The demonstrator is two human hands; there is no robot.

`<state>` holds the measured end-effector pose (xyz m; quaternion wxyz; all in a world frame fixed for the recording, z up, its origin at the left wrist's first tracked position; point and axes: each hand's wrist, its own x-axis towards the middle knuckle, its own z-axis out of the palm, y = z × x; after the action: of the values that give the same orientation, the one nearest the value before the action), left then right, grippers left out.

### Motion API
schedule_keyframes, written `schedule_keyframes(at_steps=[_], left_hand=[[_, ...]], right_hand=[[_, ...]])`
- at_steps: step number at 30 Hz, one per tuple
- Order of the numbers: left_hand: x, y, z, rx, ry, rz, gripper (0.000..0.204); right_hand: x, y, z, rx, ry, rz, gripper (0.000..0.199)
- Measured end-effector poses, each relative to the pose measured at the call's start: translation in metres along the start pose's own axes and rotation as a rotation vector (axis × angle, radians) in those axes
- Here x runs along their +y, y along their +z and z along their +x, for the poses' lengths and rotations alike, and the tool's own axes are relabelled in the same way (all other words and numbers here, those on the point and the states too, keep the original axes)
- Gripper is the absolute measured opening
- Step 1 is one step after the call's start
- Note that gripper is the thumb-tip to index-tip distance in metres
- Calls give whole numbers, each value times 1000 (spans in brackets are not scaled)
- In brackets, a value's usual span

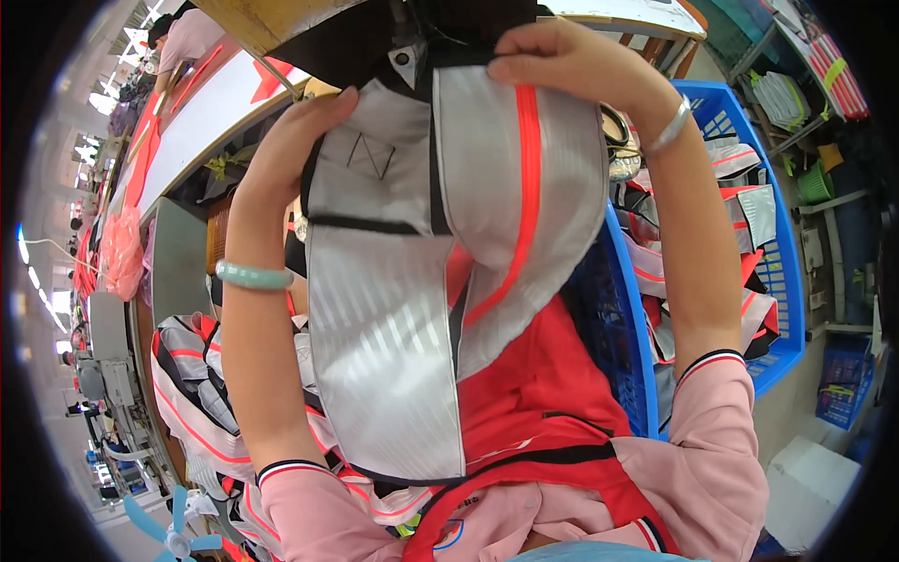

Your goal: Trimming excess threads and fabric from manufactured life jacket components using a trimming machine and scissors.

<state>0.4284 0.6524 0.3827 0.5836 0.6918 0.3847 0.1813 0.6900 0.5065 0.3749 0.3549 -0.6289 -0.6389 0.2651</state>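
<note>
A large silver-grey fabric piece (376, 309) hangs between my hands and drapes down over my red apron. It has black edging, a bright red stripe along its right panel and a dark stitched box with a cross near its upper left. My left hand (309, 126) grips its upper left edge, thumb showing and the other fingers hidden behind the cloth. With thumb and fingers together, my right hand (552, 58) pinches the black-edged top on the right. Just beyond the cloth, between both hands, is the dark head of a sewing machine (405, 64), partly hidden.
Similar grey and red pieces (192, 393) are heaped at my left. More lie in a blue plastic basket (791, 281) on the right. A long white worktable (192, 155) runs off at the far left, where another person (187, 42) bends over red fabric. A blue fan (176, 536) stands lower left.
</note>
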Motion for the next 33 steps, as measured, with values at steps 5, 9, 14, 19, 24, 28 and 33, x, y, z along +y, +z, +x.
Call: schedule_keyframes(at_steps=[5, 9, 14, 19, 24, 28, 33], left_hand=[[-54, -16, -46, -185, 87, 271, 45], [-71, 2, -88, -223, 221, 70, 36], [-70, 6, -110, -425, 184, 123, 31], [-57, 52, -132, -493, 599, 265, 23], [-64, 82, -155, -45, 448, 151, 20], [-112, 74, -154, 5, 244, 177, 27], [-145, 78, -153, 99, 299, 163, 33]], right_hand=[[-14, 38, -75, -367, -31, 101, 30], [4, 80, -136, -479, -234, 178, 32], [11, 66, -162, -277, -86, 205, 19], [-35, 102, -145, 233, -331, 58, 37], [-46, 124, -123, -8, -197, 10, 31], [-29, 108, -122, 23, -102, 102, 28], [-15, 114, -129, -61, 64, 419, 24]])
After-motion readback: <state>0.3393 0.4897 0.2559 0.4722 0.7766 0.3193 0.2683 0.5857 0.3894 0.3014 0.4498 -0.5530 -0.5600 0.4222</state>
